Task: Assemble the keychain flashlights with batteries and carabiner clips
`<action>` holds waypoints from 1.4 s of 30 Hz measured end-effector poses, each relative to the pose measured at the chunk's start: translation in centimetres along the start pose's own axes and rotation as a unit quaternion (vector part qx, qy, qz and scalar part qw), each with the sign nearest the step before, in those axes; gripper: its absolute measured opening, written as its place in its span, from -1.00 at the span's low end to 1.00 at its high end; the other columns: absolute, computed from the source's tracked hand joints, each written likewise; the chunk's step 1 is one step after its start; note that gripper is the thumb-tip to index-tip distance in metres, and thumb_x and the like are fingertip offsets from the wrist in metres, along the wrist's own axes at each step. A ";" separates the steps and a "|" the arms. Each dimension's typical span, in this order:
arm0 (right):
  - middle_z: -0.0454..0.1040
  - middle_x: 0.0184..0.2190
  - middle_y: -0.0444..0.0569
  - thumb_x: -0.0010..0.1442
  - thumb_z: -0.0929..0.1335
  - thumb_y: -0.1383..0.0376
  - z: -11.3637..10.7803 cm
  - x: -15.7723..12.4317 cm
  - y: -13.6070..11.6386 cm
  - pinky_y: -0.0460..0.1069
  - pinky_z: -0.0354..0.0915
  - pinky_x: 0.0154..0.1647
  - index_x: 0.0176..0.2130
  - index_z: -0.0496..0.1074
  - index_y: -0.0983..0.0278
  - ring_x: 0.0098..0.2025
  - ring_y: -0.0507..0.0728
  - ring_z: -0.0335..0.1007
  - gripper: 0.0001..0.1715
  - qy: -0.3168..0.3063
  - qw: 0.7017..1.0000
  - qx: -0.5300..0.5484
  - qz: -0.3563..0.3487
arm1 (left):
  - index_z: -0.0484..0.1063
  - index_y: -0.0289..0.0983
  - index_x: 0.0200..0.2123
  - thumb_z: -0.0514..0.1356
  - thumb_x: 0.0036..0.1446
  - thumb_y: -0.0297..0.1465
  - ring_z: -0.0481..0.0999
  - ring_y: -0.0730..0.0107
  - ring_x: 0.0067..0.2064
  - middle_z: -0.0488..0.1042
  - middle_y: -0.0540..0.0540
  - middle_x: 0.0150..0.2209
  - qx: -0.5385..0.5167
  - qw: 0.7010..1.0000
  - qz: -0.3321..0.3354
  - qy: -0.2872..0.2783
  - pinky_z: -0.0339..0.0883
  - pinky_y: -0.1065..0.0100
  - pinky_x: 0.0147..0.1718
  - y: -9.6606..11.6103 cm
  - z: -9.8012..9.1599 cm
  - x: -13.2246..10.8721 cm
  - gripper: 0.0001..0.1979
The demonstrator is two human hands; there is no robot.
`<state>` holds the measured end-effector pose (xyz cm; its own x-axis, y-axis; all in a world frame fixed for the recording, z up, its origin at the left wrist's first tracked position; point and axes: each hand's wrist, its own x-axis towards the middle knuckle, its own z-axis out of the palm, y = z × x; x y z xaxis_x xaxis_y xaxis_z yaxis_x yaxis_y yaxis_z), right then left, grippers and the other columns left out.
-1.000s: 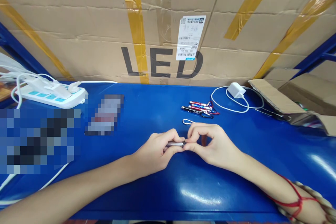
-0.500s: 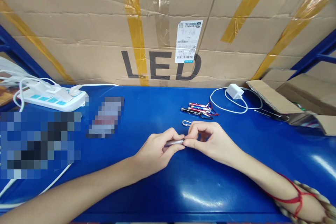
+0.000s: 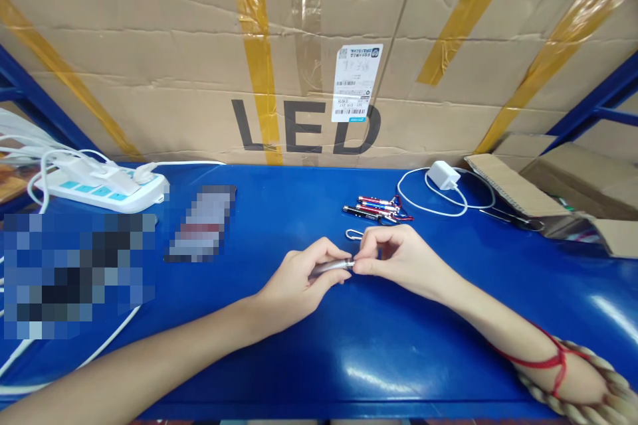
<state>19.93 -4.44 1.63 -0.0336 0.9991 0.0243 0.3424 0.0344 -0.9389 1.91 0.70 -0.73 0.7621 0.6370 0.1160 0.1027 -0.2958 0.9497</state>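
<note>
One carton (image 3: 164, 66), marked LED, stands behind one blue table (image 3: 279, 212); four yellow tape strips (image 3: 258, 60) run over it. One open box (image 3: 563, 176) occupies the right rear. Two blurred items rest at left: a dark one (image 3: 80, 272) and a slab (image 3: 204, 222). One power strip (image 3: 114, 194) lies behind them, with several cables. Two hands meet over the table. The left hand (image 3: 296, 285) grips one silver tube (image 3: 329, 267) between thumb and fingers; the right hand (image 3: 403, 262) pinches its right end narrowly with the fingertips. The tube is thus located between the hands, above the table surface. One label (image 3: 356, 83) is fixed to the carton. One white charger (image 3: 442, 174), with a looped cable, lies in front of the carton. Four pens (image 3: 376, 210) lie grouped behind the right hand: two red, one blue, one black. One clip (image 3: 347, 234), partly hidden by that hand, lies between it and the pens. Compared with half a second earlier, the tube's right end is tilted slightly higher, and more of that end shows at the right fingertips. The pens, clip and charger keep their places on the table.
</note>
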 end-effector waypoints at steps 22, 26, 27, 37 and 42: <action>0.40 -0.73 -0.23 -0.45 0.57 0.28 0.6 0.2 0.2 -0.15 0.24 -0.57 -0.71 0.36 0.32 -0.64 -0.07 0.29 -0.64 -0.030 0.985 0.127 0.111 | 0.34 -0.22 -0.18 0.00 0.20 -0.47 0.46 0.44 -0.31 0.51 -0.01 -0.28 0.127 0.987 0.035 -0.091 0.28 0.46 -0.32 -0.1 -0.4 -0.7 -0.83; 0.40 -0.72 -0.20 -0.39 0.57 0.23 0.5 0.2 0.3 -0.15 0.16 -0.62 -0.69 0.35 0.33 -0.65 -0.07 0.23 -0.62 -0.003 0.993 0.063 0.099 | 0.35 -0.21 -0.10 0.00 0.20 -0.47 0.45 0.46 -0.33 0.50 0.00 -0.31 0.117 0.990 0.029 -0.068 0.28 0.48 -0.31 0.1 -0.4 -0.5 -0.76; 0.39 -0.71 -0.19 -0.36 0.56 0.20 0.5 0.2 0.4 -0.15 0.15 -0.63 -0.67 0.35 0.33 -0.66 -0.07 0.22 -0.62 0.005 0.996 0.039 0.084 | 0.36 -0.21 -0.12 0.00 0.20 -0.46 0.45 0.46 -0.34 0.50 0.01 -0.34 0.117 0.991 0.024 -0.059 0.28 0.48 -0.32 0.1 -0.4 -0.4 -0.78; 0.41 -0.42 -0.07 0.04 0.44 0.20 -0.4 0.0 0.9 -0.13 0.30 -0.53 -0.40 0.49 0.28 -0.52 -0.04 0.30 -0.82 0.085 0.927 -0.165 -0.324 | 0.31 -0.25 -0.19 -0.03 0.22 -0.42 0.34 0.51 -0.48 0.38 0.06 -0.48 0.099 0.994 0.009 -0.036 0.20 0.50 -0.46 0.3 -0.3 -0.1 -0.84; 0.42 -0.32 -0.06 0.18 0.33 0.42 -1.8 -0.2 1.1 -0.15 0.23 -0.52 -0.28 0.52 0.21 -0.48 -0.07 0.32 -0.83 0.039 0.858 -0.310 -0.408 | 0.33 -0.27 -0.23 -0.04 0.22 -0.42 0.30 0.52 -0.50 0.36 0.07 -0.52 0.086 0.995 -0.001 -0.045 0.14 0.49 -0.49 0.4 -0.4 0.2 -0.83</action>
<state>21.98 -4.57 1.21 -0.4443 0.6340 0.6329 0.6693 0.7045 -0.2359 1.85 1.03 -0.16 0.8156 0.5729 0.0810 0.2055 -0.4176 0.8851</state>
